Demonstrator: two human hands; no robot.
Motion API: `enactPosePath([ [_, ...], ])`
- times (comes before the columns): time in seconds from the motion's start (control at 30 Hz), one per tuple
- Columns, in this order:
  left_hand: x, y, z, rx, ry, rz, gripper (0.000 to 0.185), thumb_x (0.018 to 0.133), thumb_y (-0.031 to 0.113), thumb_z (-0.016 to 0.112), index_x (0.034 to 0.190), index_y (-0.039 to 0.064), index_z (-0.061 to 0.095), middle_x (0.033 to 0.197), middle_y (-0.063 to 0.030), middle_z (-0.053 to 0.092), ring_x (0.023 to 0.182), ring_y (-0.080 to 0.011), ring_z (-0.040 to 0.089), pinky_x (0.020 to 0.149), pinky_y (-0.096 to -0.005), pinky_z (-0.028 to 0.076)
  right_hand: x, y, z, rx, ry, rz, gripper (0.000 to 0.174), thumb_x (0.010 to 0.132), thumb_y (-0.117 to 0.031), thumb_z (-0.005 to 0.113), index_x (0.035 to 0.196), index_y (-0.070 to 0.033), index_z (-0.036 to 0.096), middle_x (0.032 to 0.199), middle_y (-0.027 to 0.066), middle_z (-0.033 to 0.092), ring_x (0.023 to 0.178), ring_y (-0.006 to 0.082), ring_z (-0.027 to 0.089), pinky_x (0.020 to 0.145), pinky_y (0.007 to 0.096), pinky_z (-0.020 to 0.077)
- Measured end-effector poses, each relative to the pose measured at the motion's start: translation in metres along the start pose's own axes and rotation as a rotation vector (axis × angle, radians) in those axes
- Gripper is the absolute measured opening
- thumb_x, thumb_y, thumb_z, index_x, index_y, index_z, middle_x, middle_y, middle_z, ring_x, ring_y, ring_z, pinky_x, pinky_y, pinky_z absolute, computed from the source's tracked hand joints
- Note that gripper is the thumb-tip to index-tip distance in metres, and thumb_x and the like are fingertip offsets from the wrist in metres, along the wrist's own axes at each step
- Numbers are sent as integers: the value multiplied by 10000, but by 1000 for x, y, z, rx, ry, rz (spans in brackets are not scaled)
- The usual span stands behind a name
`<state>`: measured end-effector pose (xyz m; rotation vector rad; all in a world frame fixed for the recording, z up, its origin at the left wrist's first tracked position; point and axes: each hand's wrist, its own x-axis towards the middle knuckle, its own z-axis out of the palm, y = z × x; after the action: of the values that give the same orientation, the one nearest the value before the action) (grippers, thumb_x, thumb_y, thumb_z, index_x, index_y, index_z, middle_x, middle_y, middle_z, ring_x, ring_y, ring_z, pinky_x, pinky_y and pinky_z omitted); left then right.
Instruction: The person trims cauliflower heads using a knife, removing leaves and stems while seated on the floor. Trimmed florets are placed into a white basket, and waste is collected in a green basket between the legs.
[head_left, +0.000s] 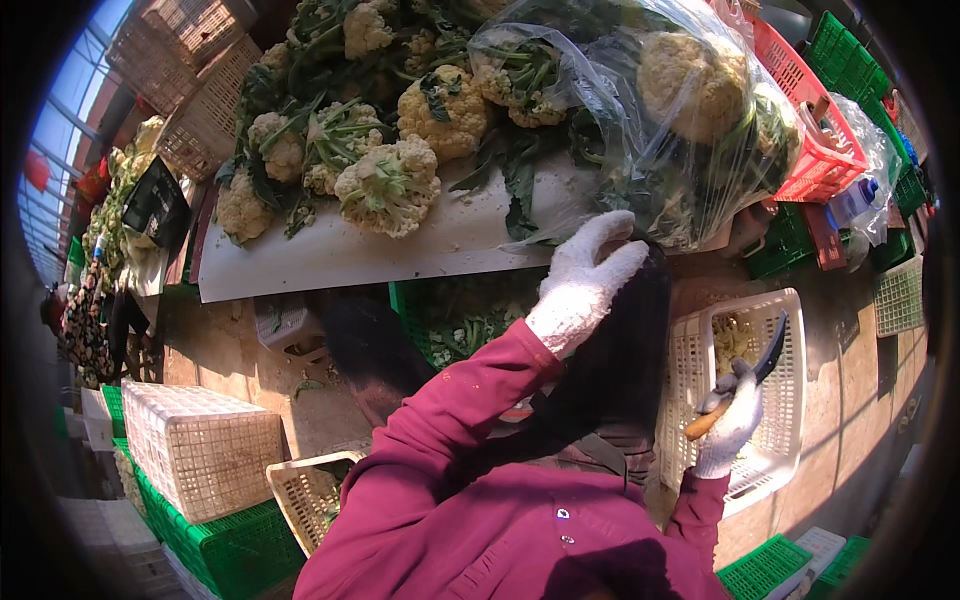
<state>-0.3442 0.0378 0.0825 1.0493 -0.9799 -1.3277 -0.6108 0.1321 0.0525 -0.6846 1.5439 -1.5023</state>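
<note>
My left hand, in a white knit glove, is at the table's front edge beside a clear plastic bag; its thumb and fingers are apart and hold nothing. A large cauliflower head shows through the bag. More cauliflower heads with green leaves are heaped on the white-covered table. My right hand, gloved too, is closed around the wooden handle of a curved knife, its dark blade pointing up, above a white plastic crate with yellowish pieces inside.
A red basket stands at the table's right end, near a blue-capped bottle. Under the table a green crate holds leaf trimmings. White crates sit on green ones at lower left. Another person is at the far left.
</note>
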Motion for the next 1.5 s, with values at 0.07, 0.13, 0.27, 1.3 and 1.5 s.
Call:
enactPosePath([
  [0.07, 2, 18, -76, 139, 310, 84, 531, 990, 161, 678, 1453, -35, 507, 1387, -152, 592, 1230, -206, 585, 1055, -333, 466, -15, -22, 68, -151, -318, 113, 317, 1063, -262, 500, 1225, -11, 606, 777, 19, 588, 533, 88, 515, 479, 228, 411],
  [0.13, 2, 26, -158, 404, 690, 231, 609, 933, 206, 738, 1453, -18, 515, 1422, -174, 571, 1278, -257, 577, 1066, -362, 469, -16, -12, 140, -567, -767, -40, 309, 1051, -272, 494, 1159, -21, 638, 741, 97, 633, 567, 225, 622, 510, 374, 468],
  [0.27, 8, 22, -282, 995, 888, 256, 783, 863, 259, 800, 1504, -2, 434, 1488, -227, 463, 1399, -361, 440, 1173, -436, 350, -17, 56, 292, -896, -1076, -683, 249, 1024, -263, 518, 1000, -21, 573, 832, 237, 676, 758, 434, 672, 674, 539, 514],
  [1.3, 45, 10, -305, 1077, 736, 267, 622, 868, 140, 765, 1418, 10, 508, 1372, -181, 522, 1280, -316, 518, 1117, -411, 397, -22, 80, 472, -1075, -1254, -672, 202, 828, -148, 685, 983, -19, 704, 865, 193, 746, 819, 331, 758, 666, 446, 601],
  [1.5, 49, 8, -310, 1090, 745, 267, 650, 863, 155, 771, 1433, 12, 493, 1388, -196, 516, 1304, -340, 493, 1131, -426, 380, -21, 78, 482, -1128, -1253, -650, 162, 802, -138, 689, 906, -63, 789, 923, 183, 765, 863, 331, 761, 688, 445, 605],
])
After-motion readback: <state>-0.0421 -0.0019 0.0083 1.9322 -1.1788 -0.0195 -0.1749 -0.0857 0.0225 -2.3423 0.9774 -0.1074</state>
